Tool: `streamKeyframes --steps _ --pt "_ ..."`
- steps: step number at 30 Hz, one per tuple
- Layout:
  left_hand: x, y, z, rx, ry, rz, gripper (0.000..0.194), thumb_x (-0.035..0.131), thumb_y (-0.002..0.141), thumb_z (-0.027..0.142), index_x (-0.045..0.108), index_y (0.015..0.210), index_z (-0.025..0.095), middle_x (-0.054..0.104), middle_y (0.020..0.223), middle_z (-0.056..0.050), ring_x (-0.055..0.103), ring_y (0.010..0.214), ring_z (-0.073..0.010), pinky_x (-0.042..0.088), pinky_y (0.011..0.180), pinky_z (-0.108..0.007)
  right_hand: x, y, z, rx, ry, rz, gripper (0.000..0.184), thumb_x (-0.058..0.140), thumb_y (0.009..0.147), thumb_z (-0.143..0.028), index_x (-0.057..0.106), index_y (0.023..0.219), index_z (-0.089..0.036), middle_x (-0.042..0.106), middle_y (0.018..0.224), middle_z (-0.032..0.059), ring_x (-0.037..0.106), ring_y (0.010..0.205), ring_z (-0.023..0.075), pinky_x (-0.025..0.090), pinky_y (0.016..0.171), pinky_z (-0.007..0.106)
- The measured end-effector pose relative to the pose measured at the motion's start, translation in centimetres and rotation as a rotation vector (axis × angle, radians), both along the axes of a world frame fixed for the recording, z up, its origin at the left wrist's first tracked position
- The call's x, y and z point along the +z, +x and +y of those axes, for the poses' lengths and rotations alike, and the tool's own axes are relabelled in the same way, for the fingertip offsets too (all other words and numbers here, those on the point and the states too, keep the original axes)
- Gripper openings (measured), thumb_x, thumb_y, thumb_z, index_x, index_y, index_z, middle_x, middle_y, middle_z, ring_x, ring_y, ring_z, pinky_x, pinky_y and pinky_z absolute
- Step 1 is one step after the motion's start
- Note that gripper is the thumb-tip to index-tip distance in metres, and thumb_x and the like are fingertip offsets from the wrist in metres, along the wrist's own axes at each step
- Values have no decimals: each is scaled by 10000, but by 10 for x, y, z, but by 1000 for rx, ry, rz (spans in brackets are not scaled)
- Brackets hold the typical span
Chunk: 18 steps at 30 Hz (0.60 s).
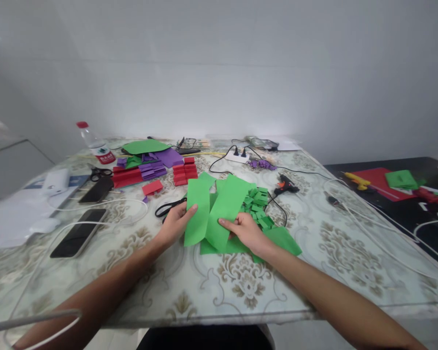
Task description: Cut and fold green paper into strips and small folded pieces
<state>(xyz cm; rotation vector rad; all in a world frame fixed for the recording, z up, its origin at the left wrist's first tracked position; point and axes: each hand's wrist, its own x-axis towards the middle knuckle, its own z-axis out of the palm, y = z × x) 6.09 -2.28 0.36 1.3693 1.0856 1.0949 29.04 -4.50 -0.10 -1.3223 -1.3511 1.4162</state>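
Observation:
My left hand (178, 221) pinches a narrow green paper strip (197, 211) by its left edge. A wider green paper strip (230, 206) is gripped in my right hand (246, 231), thumb on top, and it leans to the right. Both strips are held up side by side, their edges meeting near the middle. Beneath them lie more green sheets (282, 238) and a heap of small cut green pieces (257, 204). Black-handled scissors (164, 209) rest just beyond my left hand, their blades hidden behind the paper.
Red folded strips (184, 171), purple strips (153, 169) and a bottle (99, 146) stand at back left. Two phones (79, 233) lie at left. A glue gun (286, 184), power strip (237, 155) and white cables (368, 243) are right of centre and beyond.

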Motion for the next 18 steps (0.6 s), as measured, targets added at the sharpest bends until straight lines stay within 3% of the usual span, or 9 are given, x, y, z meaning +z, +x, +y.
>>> streamKeyframes --steps 5,10,18 --pt "0 2 -1 3 28 17 614 723 773 692 710 1057 149 793 930 -114 751 796 -287 605 721 -379 0 0 1 -28 21 -32 547 829 651 -673 573 587 -194 563 492 -22 574 486 156 389 491 265" --pt "-7 0 1 73 60 76 648 642 814 729 687 1101 150 790 941 -118 739 742 -275 597 643 -360 1 -2 -1 -24 21 -22 526 818 662 -662 583 610 -194 571 517 -27 588 489 160 419 502 272" --pt "-12 -12 6 234 149 273 398 621 889 575 695 997 199 719 719 -36 686 702 -244 539 600 -305 0 1 2 -44 13 25 532 831 660 -662 589 628 -189 590 538 -27 613 496 159 419 486 258"
